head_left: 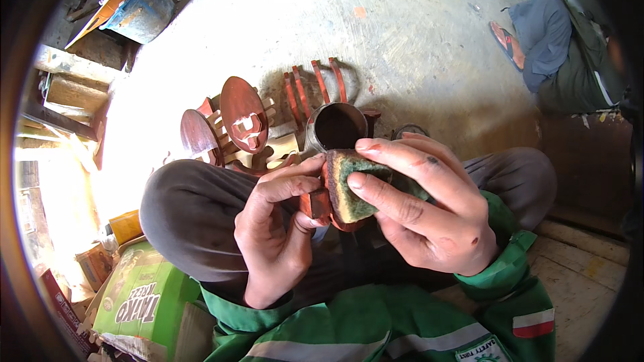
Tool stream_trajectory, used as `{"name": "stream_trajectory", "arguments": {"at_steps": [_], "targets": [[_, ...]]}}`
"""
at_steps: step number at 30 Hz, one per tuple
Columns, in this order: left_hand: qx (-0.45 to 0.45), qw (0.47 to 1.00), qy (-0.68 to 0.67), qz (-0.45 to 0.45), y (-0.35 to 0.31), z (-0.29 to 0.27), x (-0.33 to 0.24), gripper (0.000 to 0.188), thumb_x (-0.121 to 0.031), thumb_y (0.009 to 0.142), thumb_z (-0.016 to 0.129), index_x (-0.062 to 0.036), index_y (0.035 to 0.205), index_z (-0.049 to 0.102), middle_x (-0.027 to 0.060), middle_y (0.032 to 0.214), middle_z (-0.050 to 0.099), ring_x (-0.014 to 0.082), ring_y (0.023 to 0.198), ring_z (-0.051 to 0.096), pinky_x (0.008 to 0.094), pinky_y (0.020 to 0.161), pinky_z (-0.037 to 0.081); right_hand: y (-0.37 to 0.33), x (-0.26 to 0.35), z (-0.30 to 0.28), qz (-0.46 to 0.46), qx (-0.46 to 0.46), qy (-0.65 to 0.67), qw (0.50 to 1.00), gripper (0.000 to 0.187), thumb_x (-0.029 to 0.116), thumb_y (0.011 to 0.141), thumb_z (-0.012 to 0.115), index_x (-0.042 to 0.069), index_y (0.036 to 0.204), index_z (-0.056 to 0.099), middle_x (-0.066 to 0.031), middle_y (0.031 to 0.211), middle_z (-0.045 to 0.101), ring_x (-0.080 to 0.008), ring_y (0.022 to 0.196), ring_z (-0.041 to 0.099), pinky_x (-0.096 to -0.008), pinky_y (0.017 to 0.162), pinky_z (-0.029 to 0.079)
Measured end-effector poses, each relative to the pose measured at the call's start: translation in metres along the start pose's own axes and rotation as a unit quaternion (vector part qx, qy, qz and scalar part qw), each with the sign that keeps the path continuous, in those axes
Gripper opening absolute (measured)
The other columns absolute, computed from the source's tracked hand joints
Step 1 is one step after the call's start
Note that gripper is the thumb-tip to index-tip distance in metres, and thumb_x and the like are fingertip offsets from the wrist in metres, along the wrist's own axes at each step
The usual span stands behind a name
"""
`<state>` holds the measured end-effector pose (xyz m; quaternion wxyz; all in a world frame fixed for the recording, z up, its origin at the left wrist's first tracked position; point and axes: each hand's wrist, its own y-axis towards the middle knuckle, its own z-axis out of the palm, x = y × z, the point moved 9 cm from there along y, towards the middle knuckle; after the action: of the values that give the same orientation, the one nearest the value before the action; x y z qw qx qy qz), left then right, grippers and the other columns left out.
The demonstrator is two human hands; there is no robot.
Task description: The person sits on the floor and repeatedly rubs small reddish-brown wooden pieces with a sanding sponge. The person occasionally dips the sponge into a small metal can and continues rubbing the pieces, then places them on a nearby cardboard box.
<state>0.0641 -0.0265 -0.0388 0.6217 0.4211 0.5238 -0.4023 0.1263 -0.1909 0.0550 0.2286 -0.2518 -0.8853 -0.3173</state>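
Above my lap, my left hand (pixel 278 221) is closed around a small reddish-brown wooden piece (pixel 315 205), gripping it between thumb and fingers. My right hand (pixel 429 204) pinches a green and yellow sponge (pixel 357 184) whose edge is stained dark brown. The sponge presses against the wooden piece and hides much of it. Just beyond my hands stands a round can (pixel 337 127) with dark liquid inside. Glossy red-brown oval wooden pieces (pixel 243 112) lean left of the can, some on light wooden slats. Several slim curved reddish sticks (pixel 319 82) lie on the floor behind it.
At my left sit a green cardboard box (pixel 137 295) and other cartons. A blue bucket (pixel 142 10) stands at the far left beside stacked timber. Another person in grey trousers (pixel 542 37) sits at the far right, a sandalled foot on the concrete floor (pixel 416 33).
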Motion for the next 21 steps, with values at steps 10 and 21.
{"name": "stream_trajectory", "arguments": {"at_steps": [10,21], "targets": [[-0.028,0.999,0.017,0.030,0.003,-0.008,-0.002,0.041,-0.024,0.094,0.077,0.0016,0.118,0.056,0.0212,0.132,0.064,0.0252,0.120,0.063,0.0402,0.105,0.051,-0.003,0.009,0.008,-0.045,-0.020,0.036,0.998,0.037,0.000,0.072,0.081,0.004,0.109,0.078,-0.0127,0.115,0.073,-0.0260,0.097,0.069,-0.0370,0.079,0.056],[-0.005,0.999,0.015,0.031,0.002,-0.005,-0.002,0.037,-0.020,0.094,0.077,0.0015,0.116,0.056,0.0226,0.133,0.062,0.0271,0.125,0.061,0.0431,0.109,0.048,0.002,0.001,-0.012,-0.017,-0.066,0.040,0.997,0.030,-0.003,0.075,0.078,0.002,0.104,0.078,-0.0144,0.113,0.075,-0.0278,0.095,0.070,-0.0367,0.080,0.056]]}}
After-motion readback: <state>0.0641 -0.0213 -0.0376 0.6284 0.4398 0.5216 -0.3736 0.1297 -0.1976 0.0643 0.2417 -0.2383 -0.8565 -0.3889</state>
